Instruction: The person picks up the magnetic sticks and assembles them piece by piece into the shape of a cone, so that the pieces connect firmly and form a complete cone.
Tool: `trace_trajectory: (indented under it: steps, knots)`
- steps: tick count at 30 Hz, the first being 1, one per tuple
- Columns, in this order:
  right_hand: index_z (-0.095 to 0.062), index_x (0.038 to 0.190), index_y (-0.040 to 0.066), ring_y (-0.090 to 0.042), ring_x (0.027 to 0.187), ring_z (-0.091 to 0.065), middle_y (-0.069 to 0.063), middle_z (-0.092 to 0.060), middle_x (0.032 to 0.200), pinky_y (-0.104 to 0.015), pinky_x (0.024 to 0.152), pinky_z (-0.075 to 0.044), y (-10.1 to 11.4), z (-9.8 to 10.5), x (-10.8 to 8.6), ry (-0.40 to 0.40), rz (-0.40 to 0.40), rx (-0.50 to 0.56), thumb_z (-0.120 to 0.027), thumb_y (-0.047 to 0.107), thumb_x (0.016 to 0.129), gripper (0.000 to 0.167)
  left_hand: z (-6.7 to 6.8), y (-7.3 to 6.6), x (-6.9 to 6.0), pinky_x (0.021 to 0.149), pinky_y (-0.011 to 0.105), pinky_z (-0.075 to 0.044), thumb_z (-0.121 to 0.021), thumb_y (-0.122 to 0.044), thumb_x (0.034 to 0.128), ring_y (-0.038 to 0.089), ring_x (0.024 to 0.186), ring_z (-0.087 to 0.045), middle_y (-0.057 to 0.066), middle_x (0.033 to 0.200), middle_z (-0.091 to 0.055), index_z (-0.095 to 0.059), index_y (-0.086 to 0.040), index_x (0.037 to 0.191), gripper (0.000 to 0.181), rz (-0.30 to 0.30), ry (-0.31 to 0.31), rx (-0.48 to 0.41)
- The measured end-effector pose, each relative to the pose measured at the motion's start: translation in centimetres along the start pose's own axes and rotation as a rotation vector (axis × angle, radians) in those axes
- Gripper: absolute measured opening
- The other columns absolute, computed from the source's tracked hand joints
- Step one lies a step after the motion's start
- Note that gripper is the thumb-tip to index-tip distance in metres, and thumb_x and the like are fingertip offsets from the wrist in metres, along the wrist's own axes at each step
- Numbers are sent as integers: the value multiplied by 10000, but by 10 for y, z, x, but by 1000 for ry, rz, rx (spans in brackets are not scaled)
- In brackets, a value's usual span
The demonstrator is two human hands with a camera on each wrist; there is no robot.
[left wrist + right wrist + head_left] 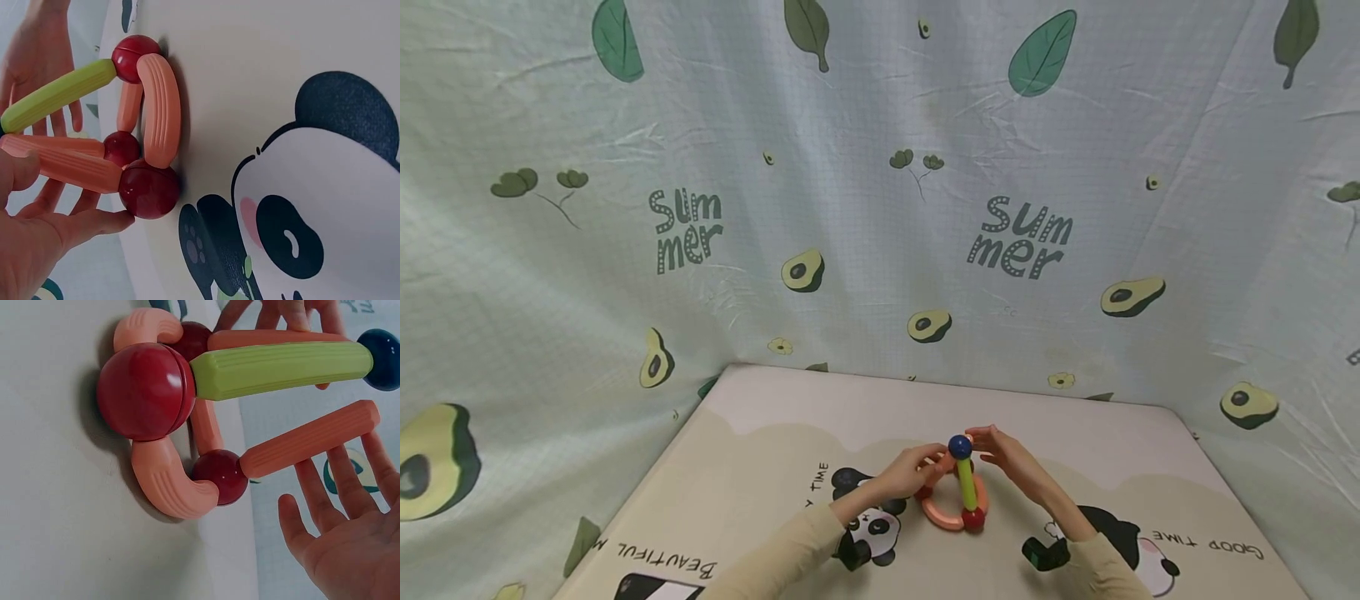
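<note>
A toy frame of rods and balls stands on the table in front of me. Its base is a ring of curved orange rods (942,520) joined by red balls (147,390). From one red ball rises a yellow-green rod (281,370) topped by a blue ball (960,447). Two straight orange rods also stand up from the base. My left hand (913,471) pinches one of these, an orange rod (81,172), between thumb and fingers. On the far right side, my right hand (1011,458) touches the other orange rod (309,439) with extended fingertips.
Dark green pieces (1045,553) lie near my right forearm, and another dark piece (853,552) lies by my left forearm. The table (760,450) carries panda prints and lettering. Behind it hangs a patterned cloth (850,208).
</note>
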State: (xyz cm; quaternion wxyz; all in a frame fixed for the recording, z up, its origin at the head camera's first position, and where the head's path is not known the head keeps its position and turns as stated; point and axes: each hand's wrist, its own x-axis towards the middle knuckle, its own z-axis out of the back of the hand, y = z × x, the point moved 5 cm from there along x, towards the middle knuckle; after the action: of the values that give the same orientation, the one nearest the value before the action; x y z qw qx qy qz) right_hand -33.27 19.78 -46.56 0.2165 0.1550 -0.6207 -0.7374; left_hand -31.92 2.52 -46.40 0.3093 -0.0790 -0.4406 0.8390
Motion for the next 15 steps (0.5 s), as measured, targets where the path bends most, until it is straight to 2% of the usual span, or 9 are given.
trace_trajectory:
  steps: [4,7,10,12,15]
  knots:
    - [-347,1313,-21,-60,1135,-479,56,-521,1229,-562,1016,-231,-10,4,2,-9,0,-45,-123,363,981,555,1,2,2,752,233,-472,-439,-37,897,233,965,-576,114,1155,-581,-514,-82,1209,325,-1,-1,2]
    - [-397,1297,36,-84,1151,-481,-1,-506,1272,-523,997,-290,-15,7,4,-10,21,-71,-131,386,977,543,2,1,3,781,245,-471,-438,-36,900,239,987,-574,116,1162,-581,-512,-78,1206,318,-26,-2,13]
    - [-425,1287,74,-80,1149,-477,-20,-505,1278,-461,980,-339,-17,8,5,15,70,-90,-120,353,983,513,3,1,5,808,261,-468,-445,-45,902,240,1011,-568,114,1166,-580,-514,-78,1204,311,-44,-4,15]
    - [-437,1282,93,-67,1148,-468,-10,-508,1274,-440,976,-350,-18,8,4,24,79,-92,-120,343,984,501,3,2,6,822,267,-465,-442,-48,904,240,1026,-562,110,1169,-578,-516,-83,1204,311,-43,-7,12]
    - [-420,1293,64,-63,1165,-446,-1,-501,1277,-471,999,-319,-19,8,4,23,57,-79,-135,366,981,519,3,4,7,824,293,-473,-445,-42,898,256,1024,-561,125,1157,-578,-522,-70,1192,305,-42,-15,-10]
